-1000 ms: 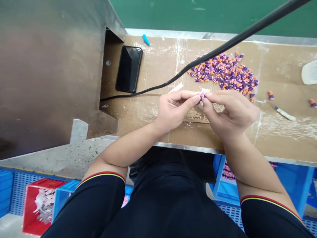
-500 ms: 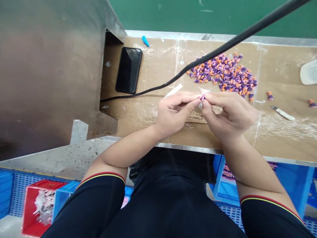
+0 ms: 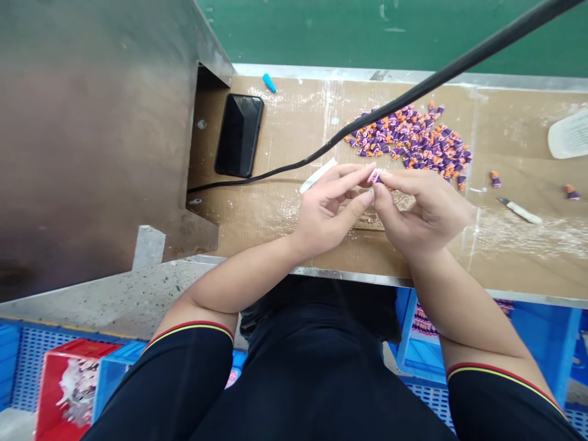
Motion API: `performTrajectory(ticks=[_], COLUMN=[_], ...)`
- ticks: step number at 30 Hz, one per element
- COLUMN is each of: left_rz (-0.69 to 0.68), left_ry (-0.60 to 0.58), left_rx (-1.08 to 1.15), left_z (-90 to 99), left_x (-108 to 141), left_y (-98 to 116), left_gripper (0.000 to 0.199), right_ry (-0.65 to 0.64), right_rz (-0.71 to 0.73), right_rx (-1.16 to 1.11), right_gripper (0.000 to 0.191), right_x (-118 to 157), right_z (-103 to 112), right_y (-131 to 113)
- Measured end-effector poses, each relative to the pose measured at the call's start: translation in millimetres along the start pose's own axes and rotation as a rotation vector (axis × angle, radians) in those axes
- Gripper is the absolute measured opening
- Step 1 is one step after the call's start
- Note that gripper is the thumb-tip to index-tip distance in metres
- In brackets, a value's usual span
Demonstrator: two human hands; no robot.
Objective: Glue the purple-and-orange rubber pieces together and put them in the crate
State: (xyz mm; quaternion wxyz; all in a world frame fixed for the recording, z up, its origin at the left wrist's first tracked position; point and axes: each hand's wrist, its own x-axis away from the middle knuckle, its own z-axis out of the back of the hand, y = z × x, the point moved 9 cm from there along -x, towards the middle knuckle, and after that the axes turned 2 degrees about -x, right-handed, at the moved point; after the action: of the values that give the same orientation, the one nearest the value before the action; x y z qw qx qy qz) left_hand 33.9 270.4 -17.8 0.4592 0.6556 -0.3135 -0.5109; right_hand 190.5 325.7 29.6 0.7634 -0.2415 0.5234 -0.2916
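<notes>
My left hand (image 3: 328,211) and my right hand (image 3: 425,211) meet above the bench, and their fingertips pinch a small pink piece (image 3: 374,177) between them. Part of it is hidden by my fingers. A white paper strip (image 3: 316,176) lies partly under my left hand. Just beyond my right fingertips is a heap of small purple-and-orange cone-shaped pieces (image 3: 408,142). Two loose ones (image 3: 495,179) (image 3: 571,192) lie further right.
A cardboard-covered bench (image 3: 275,226) holds a black phone (image 3: 239,135), a blue cone (image 3: 269,82) and a small knife (image 3: 519,211). A black cable (image 3: 367,125) crosses above my hands. A steel panel (image 3: 92,135) stands left; a red crate (image 3: 68,392) sits below.
The whole view has shifted slightly, with the bench lower in the picture. My fingertips stay together on the pink piece, and more of the white strip shows beside my left hand.
</notes>
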Motion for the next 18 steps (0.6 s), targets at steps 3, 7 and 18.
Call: performTrajectory(ticks=[3,7,18], left_rz=[-0.014,-0.025,-0.203], left_ry=[-0.045,-0.07,-0.078], left_rx=[-0.078,-0.113,-0.094], left_z=[-2.4,-2.5,-4.5], left_x=[3.0,7.0,12.5], left_y=[-3.6,-1.8,3.3], left_gripper=[0.041,0.041,0.049], right_ry=[-0.017,0.005,-0.03], right_rz=[-0.014,0.07,0.071], right_rx=[0.027,-0.028,0.086], right_gripper=[0.003,0.007,0.009], right_x=[-0.7,-3.3,-3.0], right_z=[-2.4,-1.4,-3.2], right_y=[-0.9,-13.0,-14.9])
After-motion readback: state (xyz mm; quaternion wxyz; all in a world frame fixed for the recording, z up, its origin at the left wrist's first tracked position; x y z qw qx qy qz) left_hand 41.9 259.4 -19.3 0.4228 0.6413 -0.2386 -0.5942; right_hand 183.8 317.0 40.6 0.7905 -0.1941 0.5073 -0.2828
